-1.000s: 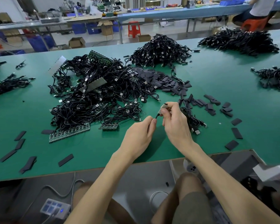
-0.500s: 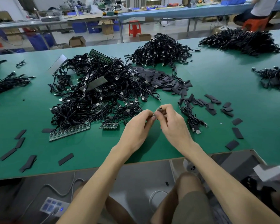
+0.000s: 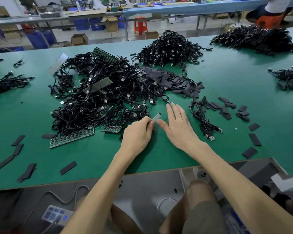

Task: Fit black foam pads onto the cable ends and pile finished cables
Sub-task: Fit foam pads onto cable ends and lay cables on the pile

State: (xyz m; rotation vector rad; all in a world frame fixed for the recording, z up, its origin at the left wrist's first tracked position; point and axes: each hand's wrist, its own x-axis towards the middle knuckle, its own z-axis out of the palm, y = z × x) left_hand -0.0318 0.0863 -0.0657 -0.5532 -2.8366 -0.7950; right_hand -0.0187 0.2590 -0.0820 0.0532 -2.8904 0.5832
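My left hand [image 3: 137,134] pinches a small pale strip with a dark tip [image 3: 156,117] between thumb and fingers, just above the green table [image 3: 227,73]. What the strip is cannot be told. My right hand [image 3: 178,125] is beside it with fingers spread and straight, holding nothing; its fingertips lie near a loose cable end [image 3: 167,102]. A large tangle of black cables [image 3: 100,92] lies ahead and to the left. Black foam pads [image 3: 176,81] are heaped behind my right hand, and more foam pads [image 3: 227,107] are scattered to the right.
A small cable bundle [image 3: 205,122] lies right of my right hand. Cable heaps sit at the back middle [image 3: 171,48] and back right [image 3: 255,39]. Green circuit strips [image 3: 71,139] lie by the tangle. Loose pads [image 3: 17,149] dot the front left. The table edge [image 3: 142,174] is near me.
My right hand has let go of the piece both hands were working, opened, and moved forward toward the cables. My left hand keeps the pale strip and has shifted slightly forward.
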